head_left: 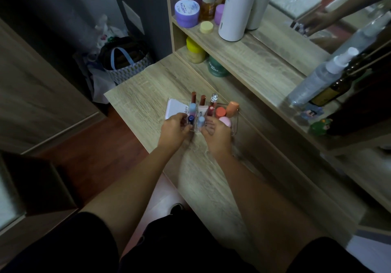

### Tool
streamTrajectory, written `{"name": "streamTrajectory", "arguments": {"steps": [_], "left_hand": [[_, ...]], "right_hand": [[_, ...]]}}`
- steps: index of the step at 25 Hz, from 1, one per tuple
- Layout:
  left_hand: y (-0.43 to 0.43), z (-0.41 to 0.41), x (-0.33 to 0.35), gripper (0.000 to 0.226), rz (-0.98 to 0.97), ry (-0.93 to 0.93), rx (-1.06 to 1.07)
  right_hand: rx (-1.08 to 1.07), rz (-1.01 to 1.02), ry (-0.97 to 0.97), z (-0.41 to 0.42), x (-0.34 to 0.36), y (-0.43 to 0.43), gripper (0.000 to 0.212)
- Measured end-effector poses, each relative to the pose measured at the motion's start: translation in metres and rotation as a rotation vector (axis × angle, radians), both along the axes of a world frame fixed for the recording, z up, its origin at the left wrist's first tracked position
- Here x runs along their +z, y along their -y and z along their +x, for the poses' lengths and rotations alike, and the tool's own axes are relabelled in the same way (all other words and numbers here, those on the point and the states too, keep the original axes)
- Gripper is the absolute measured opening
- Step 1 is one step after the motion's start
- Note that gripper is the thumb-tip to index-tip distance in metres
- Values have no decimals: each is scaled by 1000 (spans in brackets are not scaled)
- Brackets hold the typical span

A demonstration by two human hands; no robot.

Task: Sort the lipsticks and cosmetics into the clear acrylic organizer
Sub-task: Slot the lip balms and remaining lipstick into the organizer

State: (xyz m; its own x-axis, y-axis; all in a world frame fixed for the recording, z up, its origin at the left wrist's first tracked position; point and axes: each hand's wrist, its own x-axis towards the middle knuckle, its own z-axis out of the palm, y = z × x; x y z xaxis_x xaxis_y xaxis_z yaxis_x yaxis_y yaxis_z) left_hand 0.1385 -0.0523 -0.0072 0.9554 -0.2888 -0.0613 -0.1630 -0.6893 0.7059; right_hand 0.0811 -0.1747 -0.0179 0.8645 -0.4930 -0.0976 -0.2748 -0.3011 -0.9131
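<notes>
Dim bedroom corner, pale wood-grain tabletop (148, 95) with a shelf unit along its far right side. Looked nearly finished: no loose lipsticks or cosmetics seen lying on the bare wood. Clear acrylic organizer (234, 124) sat mid-tabletop, well filled. Far row held two brown-red lipstick tubes (193, 97) and a clear-capped bottle (214, 97); middle held a pale blue-capped tube (192, 108), a white squeeze tube (203, 109) and a dark red tube (210, 110); right compartments held orange round-capped pieces (220, 112) and a pink one (225, 121). White flat compact (175, 108) rested at the left end, in or beside the organizer, hard to tell. Left hand (174, 129) closed on a dark blue-capped tube (191, 120) at the near left slot. Right hand (216, 134) fingers curled around a light blue-capped tube (201, 121). Probably just seating these last two.
</notes>
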Motion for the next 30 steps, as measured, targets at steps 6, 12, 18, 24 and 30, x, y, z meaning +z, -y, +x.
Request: {"name": "streamTrajectory", "arguments": {"steps": [6,12,18,24,30], "left_hand": [[-12,-42,-12,18,-50,205,11],[-24,-75,-50,45,242,167,-429],[-29,-72,-58,53,346,160,-504],[-29,-73,-55,52,348,223,-525],[-30,-74,-51,51,360,258,-550]], "right_hand": [[-124,-382,-139,-42,-1,18,26],[5,-427,-360,-76,-15,27,40],[-73,-148,-125,-62,2,22,21],[-146,489,27,-25,36,32,30],[-181,225,17,-16,29,38,31]]}}
